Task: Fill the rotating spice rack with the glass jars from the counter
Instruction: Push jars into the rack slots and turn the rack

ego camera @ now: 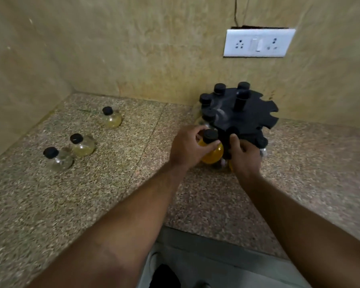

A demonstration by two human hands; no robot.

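The black rotating spice rack stands on the counter against the back wall, with several black-capped jars hanging in its left and rear notches. My left hand grips a yellow-filled glass jar with a black cap, at the rack's near-left edge. My right hand holds the rack's near rim, thumb on top of the disc. Three more black-capped glass jars stand on the counter to the left: a far jar, a middle jar and a near jar.
The speckled granite counter meets beige walls in a corner at the back left. A white socket plate is on the wall above the rack. The counter's front edge runs at the lower right, with my legs below it.
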